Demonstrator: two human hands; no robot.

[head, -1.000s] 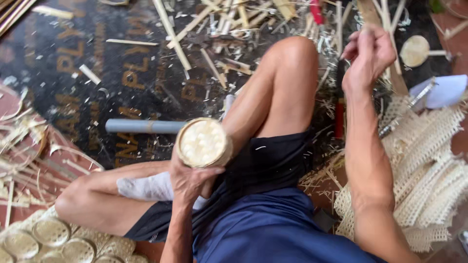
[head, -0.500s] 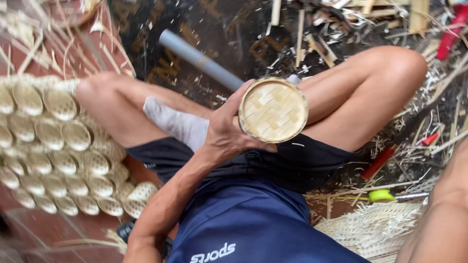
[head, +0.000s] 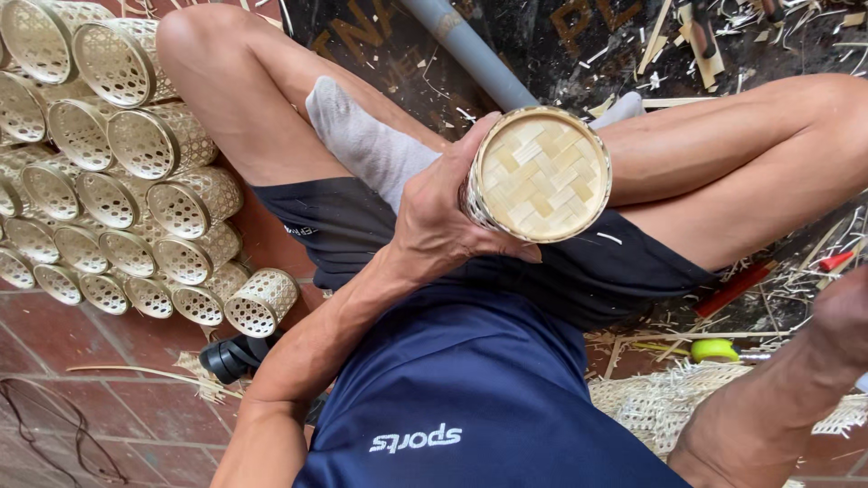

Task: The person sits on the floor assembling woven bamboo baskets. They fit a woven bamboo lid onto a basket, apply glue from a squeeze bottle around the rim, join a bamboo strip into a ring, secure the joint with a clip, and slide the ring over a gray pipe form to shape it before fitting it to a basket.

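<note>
My left hand (head: 440,222) is closed around a woven bamboo cylinder basket (head: 539,175), held above my lap with its plaited round base facing the camera. I sit cross-legged in dark shorts and a blue shirt, a grey sock showing by my left knee. My right forearm rises along the lower right, and only the back of my right hand (head: 850,312) shows at the frame's right edge. Its fingers are cut off. Below that arm lies a flat piece of open-weave bamboo mat (head: 651,402).
A stack of several finished woven cylinders (head: 127,172) lies on its side at the left on red tiles. A grey pipe (head: 470,50) runs behind my legs. Bamboo strips and shavings (head: 687,36) litter the dark mat; a red-handled tool (head: 737,287) and a yellow-green object (head: 714,349) lie at right.
The view has swung left and closer, so the stack of cylinders now fills the left side. My left hand still holds the basket. My right arm has dropped toward the lower right edge.
</note>
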